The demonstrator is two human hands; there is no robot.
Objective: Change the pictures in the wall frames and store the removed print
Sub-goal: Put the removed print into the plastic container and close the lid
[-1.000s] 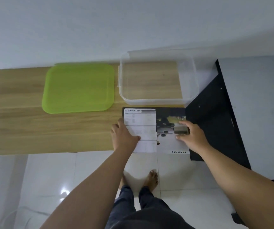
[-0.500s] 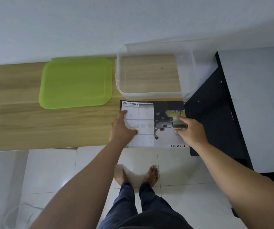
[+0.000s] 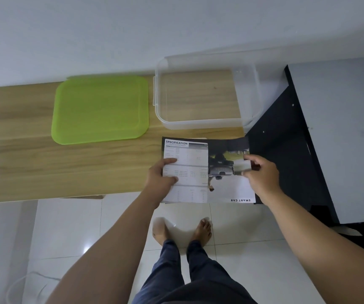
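Observation:
A printed sheet [image 3: 198, 172] with a "SPECIFICATION" table and a car photo hangs over the front right edge of the wooden table [image 3: 45, 163]. My left hand [image 3: 160, 179] grips its left edge, thumb on top. My right hand [image 3: 261, 174] pinches its right edge between thumb and fingers. The sheet looks lifted a little, its right side curling up. Just behind the print stands a clear plastic box [image 3: 200, 123] with nothing in it. Its green lid [image 3: 100, 109] lies flat to the left.
A black panel [image 3: 286, 150] leans beside the table's right end, against a white surface [image 3: 341, 128]. White wall runs behind the table. Glossy white floor tiles and my bare feet [image 3: 182, 232] are below. A white cable [image 3: 23, 286] lies at lower left.
Both hands have shifted from pressing on the print to gripping its edges. The right edge has come up off the table. The view has tilted slightly.

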